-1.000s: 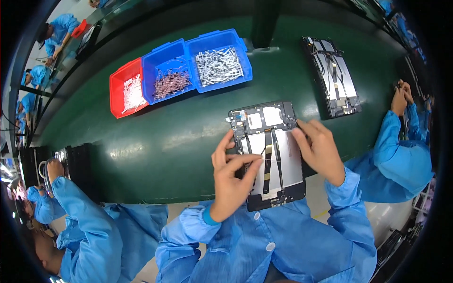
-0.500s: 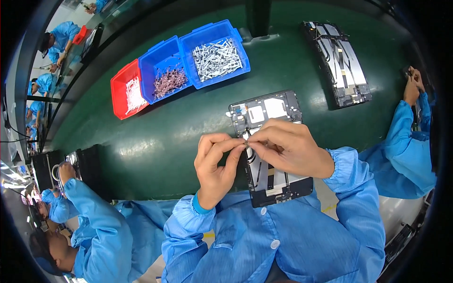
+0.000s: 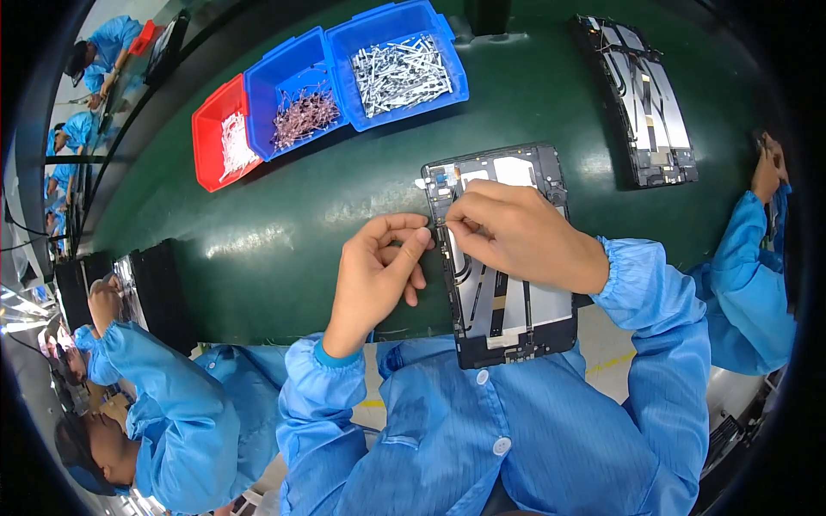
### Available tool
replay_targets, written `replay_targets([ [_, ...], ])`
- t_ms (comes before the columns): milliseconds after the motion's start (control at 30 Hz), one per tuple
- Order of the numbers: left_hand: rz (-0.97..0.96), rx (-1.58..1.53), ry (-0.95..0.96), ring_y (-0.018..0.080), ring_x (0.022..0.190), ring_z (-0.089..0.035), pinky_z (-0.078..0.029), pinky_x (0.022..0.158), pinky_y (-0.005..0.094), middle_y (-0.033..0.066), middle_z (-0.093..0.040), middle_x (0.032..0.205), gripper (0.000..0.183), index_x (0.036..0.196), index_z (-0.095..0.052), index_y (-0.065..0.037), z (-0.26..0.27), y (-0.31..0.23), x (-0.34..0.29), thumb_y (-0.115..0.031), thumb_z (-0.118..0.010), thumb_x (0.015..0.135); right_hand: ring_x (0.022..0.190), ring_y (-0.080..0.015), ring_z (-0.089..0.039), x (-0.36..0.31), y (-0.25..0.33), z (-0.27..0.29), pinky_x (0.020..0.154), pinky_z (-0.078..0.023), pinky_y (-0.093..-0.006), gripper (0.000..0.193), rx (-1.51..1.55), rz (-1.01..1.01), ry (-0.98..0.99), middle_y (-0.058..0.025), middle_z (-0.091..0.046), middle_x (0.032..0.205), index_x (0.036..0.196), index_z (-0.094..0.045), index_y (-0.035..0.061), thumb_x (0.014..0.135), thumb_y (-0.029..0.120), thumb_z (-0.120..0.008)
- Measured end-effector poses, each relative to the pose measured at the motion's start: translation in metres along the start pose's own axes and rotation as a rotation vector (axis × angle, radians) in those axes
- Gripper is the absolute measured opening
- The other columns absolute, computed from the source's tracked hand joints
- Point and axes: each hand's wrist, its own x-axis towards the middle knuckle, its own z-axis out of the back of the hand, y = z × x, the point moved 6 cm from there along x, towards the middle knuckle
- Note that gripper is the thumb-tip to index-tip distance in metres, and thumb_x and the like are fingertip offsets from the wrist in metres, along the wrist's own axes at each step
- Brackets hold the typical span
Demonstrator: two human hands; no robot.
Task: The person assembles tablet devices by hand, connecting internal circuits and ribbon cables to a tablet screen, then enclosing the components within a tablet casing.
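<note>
In front of me lies an opened tablet (image 3: 547,334), its back off, showing a black frame, silvery panels and dark cables. My right hand (image 3: 525,236) is over its upper part, thumb and forefinger pinched at the left inner edge; whatever sits between those fingertips is too small to make out. Just left of the tablet hovers my left hand (image 3: 374,271), apart from it. Its thumb is pressed against the curled forefinger, and the other fingers are loosely bent. Anything inside that pinch is hidden.
Beyond the tablet stand a red bin (image 3: 206,142) of white strips, a blue bin (image 3: 267,95) of pinkish-brown wired parts and another blue bin (image 3: 391,21) of silvery strips. A second opened tablet (image 3: 658,107) lies far right on the green table (image 3: 344,189). Co-workers (image 3: 185,413) sit on both sides.
My hands, earlier pinched together over the tablet's left edge, have separated. The left drew back leftward; the right moved slightly up, its fingertips now at the frame's edge. The whole view has shifted a little.
</note>
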Motion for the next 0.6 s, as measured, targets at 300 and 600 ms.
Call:
replay_targets([
  [300, 0.078, 0.052, 0.050, 0.0091, 0.051, -0.058, -0.048, 0.041, 0.0227, 0.0103, -0.067, 0.081, 0.019, 0.101, -0.061, 0.007, 0.001, -0.004, 0.012, -0.010, -0.064, 0.095, 0.066, -0.0277, -0.063, -0.003, 0.003, -0.007, 0.057, -0.052, -0.0375, 0.011, -0.172, 0.033, 0.018, -0.0089, -0.057, 0.080, 0.089, -0.062, 0.0015, 0.082, 0.005, -0.069],
  [600, 0.070, 0.092, 0.031, 0.0087, 0.050, -0.058, -0.047, 0.040, 0.0227, 0.0093, -0.066, 0.078, 0.016, 0.095, -0.060, 0.006, -0.002, -0.003, 0.014, -0.009, -0.064, 0.095, 0.064, -0.0262, -0.062, -0.004, 0.001, -0.007, 0.055, -0.051, -0.0365, 0.011, -0.170, 0.050, -0.022, -0.0080, -0.056, 0.079, 0.086, -0.062, 0.0022, 0.080, 0.005, -0.070],
])
